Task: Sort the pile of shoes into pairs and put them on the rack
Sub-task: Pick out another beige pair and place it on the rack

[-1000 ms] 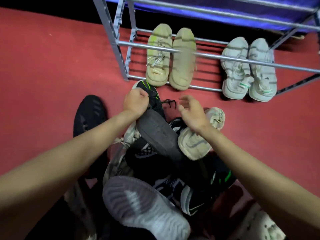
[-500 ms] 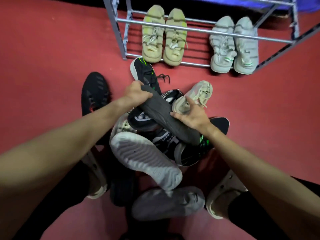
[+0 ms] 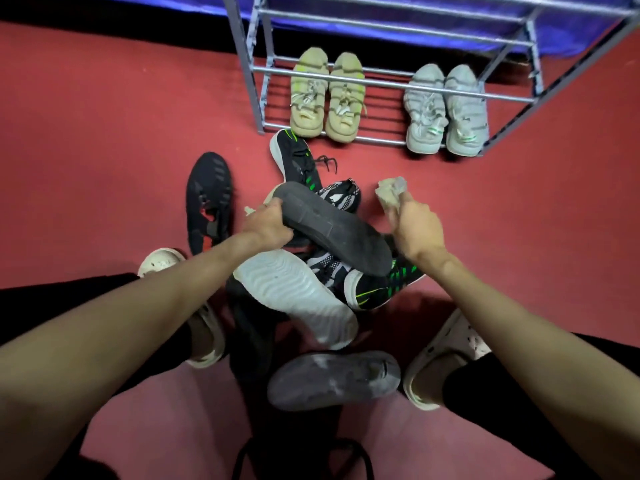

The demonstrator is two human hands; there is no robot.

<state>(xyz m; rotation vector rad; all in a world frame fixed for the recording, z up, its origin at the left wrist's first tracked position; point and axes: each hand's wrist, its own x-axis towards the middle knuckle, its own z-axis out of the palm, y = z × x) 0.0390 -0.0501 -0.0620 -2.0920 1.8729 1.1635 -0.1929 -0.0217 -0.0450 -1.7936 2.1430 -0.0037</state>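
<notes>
A pile of shoes lies on the red floor in front of me. My left hand (image 3: 268,225) grips the toe end of a dark grey-soled shoe (image 3: 332,228), held sole up over the pile. My right hand (image 3: 417,228) is shut on a beige sneaker (image 3: 389,192), lifted to the right of the pile. Under them lie black sneakers with green stripes (image 3: 384,287), a black-and-white knit shoe (image 3: 341,197) and a white-soled shoe (image 3: 298,292). The grey metal rack (image 3: 381,142) stands beyond, with a tan pair (image 3: 327,98) and a pale grey pair (image 3: 446,110) on its bottom shelf.
A black shoe (image 3: 209,199) lies alone left of the pile, and another black and green sneaker (image 3: 298,159) lies just before the rack. A dusty grey sole (image 3: 332,379) lies near my feet, which wear white clogs (image 3: 204,336). Blue fabric hangs behind the rack.
My right hand left the dark sole and took hold of the beige sneaker, lifting it right. My left hand keeps the dark shoe. The view has pulled back from the rack.
</notes>
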